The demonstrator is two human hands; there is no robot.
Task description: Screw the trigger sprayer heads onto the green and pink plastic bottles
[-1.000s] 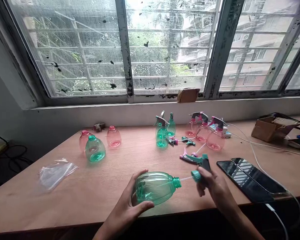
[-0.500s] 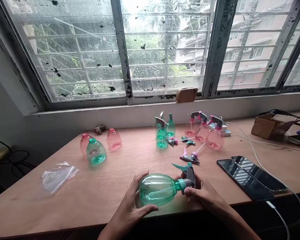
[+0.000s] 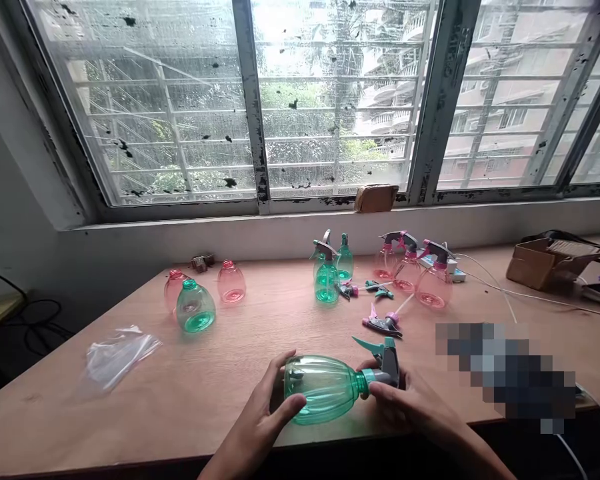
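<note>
A green see-through spray bottle [image 3: 323,393] lies on its side in the air near the table's front edge, its base to the left. My left hand [image 3: 265,407] is wrapped round the base, with the thumb on the near side. My right hand [image 3: 405,400] grips the bottle's neck end at the teal collar of the grey spray head [image 3: 390,363]; some of its fingers are hidden behind. The teal trigger points up and left. Just beyond lies a loose grey and pink spray head [image 3: 383,323] with its tube.
At left stand a green bottle [image 3: 196,310] and two pink bottles without heads, behind a clear plastic bag [image 3: 120,357]. Farther back are green sprayers [image 3: 327,283] and pink sprayers [image 3: 434,287]. A cardboard box [image 3: 537,263] and a blurred patch [image 3: 510,373] are at right.
My left thumb has moved up onto the bottle's side. Bottle and right hand have shifted slightly right, and the bottle lies more level. The whole view has shifted a little.
</note>
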